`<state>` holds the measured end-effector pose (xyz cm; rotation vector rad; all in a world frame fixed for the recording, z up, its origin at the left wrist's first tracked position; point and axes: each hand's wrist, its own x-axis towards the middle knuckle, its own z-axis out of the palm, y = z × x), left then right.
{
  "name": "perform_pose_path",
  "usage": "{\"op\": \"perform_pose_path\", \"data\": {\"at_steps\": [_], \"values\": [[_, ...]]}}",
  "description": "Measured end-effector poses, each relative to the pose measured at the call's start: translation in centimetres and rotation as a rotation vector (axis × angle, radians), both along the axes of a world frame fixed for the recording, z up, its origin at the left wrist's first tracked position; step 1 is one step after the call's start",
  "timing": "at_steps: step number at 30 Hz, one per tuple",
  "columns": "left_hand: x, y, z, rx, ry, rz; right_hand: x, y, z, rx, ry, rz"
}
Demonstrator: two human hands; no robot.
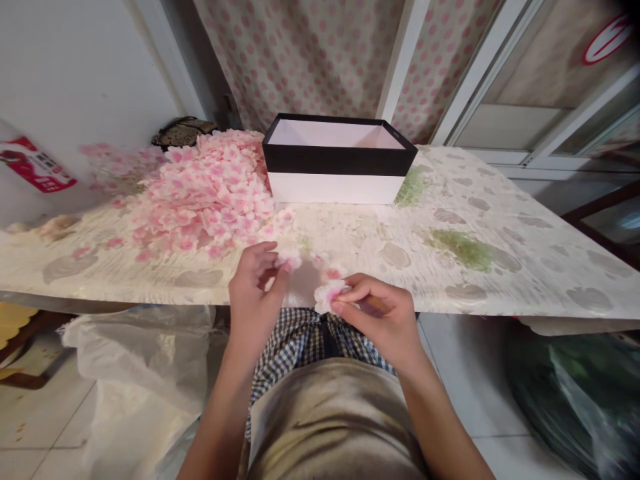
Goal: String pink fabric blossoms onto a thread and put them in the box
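Note:
Between the thumb and fingers of my right hand (377, 307) is a pale pink artificial flower (327, 295), held just over the table's front edge. My left hand (257, 280) is closed with thumb and fingertips on another whitish-pink artificial flower (289, 259), a little further back and to the left. A few loose petals, one a deeper pink petal piece (333, 273), lie on the cloth between my hands. Beyond my left hand rises a big heap of pink artificial flowers (210, 190).
A black-and-white open box (340, 189) stands at the back of the patterned tablecloth (505, 233). Green stem pieces (463, 250) lie to the right, with more green bits (413, 187) beside the box. A whitish plastic bag (145, 360) hangs below the left edge.

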<state>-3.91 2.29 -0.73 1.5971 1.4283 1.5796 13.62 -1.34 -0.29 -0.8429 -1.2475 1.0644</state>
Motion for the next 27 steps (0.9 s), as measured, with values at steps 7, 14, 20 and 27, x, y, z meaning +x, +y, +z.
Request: {"op": "perform_pose_path", "data": {"at_steps": [7,14,20,27], "values": [[0.3,-1.7,1.5,-0.08,0.138,-0.293,-0.2,0.0,-0.3,0.036,0.011,-0.009],[2.2,-3.2,1.8,-0.302,-0.177,-0.43,0.1,-0.4,0.3,0.079,-0.025,0.009],[2.0,-3.1,1.6,-0.316,-0.234,-0.44,0.1,-0.4,0.4,0.05,0.004,0.017],[2.2,-3.1,1.8,-0.3,-0.248,-0.47,0.3,-0.5,0.5,0.061,-0.054,0.02]]}}
